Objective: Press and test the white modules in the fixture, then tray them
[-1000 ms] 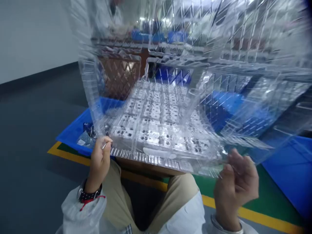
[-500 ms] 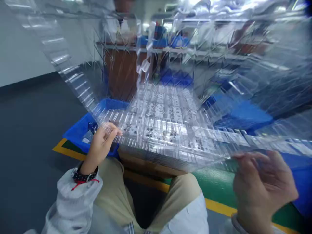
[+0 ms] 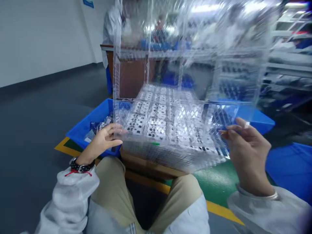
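A clear plastic tray [image 3: 165, 55], divided into compartments, stands raised and nearly upright before me, blurred by motion. At its lower left corner is my left hand [image 3: 104, 138], with the fingers on the edge and the thumb held a little below. My right hand [image 3: 248, 149] pinches the tray's lower right side between thumb and fingertips. Behind and below it is a stack of similar clear trays [image 3: 158, 159]. Through the raised tray I see rows of small white pieces with dark marks [image 3: 157, 122] in the stack's top layer.
Left of the stack, a blue bin [image 3: 83, 125] holds bagged items. Another blue bin [image 3: 258, 118] stands to the right, and more blue plastic [image 3: 290, 169] lies nearer. Brown cardboard [image 3: 148, 165] shows under the stack. Behind are a workbench [image 3: 109, 52] and a person in pale clothing [image 3: 109, 26].
The raised tray has swung away from me and more upright, and appears smaller. My right hand has moved left and slightly up; my left hand has stayed near the same corner, its fingers straighter.
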Demonstrator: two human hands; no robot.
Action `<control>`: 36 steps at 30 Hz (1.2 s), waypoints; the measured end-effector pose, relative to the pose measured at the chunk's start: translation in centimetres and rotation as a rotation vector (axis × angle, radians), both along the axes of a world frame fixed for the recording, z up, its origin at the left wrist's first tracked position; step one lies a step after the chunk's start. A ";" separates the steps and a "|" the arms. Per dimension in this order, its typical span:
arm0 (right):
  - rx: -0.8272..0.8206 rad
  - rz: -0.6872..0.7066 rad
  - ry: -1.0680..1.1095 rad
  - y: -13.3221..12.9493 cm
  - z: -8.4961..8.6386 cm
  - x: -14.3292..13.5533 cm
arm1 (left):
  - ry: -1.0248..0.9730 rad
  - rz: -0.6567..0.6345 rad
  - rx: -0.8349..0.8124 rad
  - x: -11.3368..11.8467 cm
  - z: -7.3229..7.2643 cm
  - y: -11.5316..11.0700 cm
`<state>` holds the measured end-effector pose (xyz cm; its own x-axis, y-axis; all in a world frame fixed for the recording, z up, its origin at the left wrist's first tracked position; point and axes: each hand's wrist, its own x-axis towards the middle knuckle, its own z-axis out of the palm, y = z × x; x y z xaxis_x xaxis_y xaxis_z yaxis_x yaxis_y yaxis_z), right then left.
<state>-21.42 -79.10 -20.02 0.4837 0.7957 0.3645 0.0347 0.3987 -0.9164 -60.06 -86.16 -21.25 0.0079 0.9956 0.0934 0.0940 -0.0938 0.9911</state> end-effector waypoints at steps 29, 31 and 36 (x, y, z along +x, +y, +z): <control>0.117 0.158 -0.176 8.3 5.1 -2.4 | -0.227 0.353 0.100 3.1 -5.1 0.0; 0.140 0.158 -0.203 8.5 5.8 -2.7 | -0.239 0.366 0.110 3.3 -5.4 -0.1; 0.206 0.159 -0.231 8.7 6.7 -3.3 | -0.327 0.437 0.130 4.1 -6.1 -0.2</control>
<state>-24.68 -70.43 -13.34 0.2451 0.7531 0.6105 0.1547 0.5913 -0.7915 -55.99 -86.37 -27.33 -0.4532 0.8798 0.1435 -0.1584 -0.2379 0.9583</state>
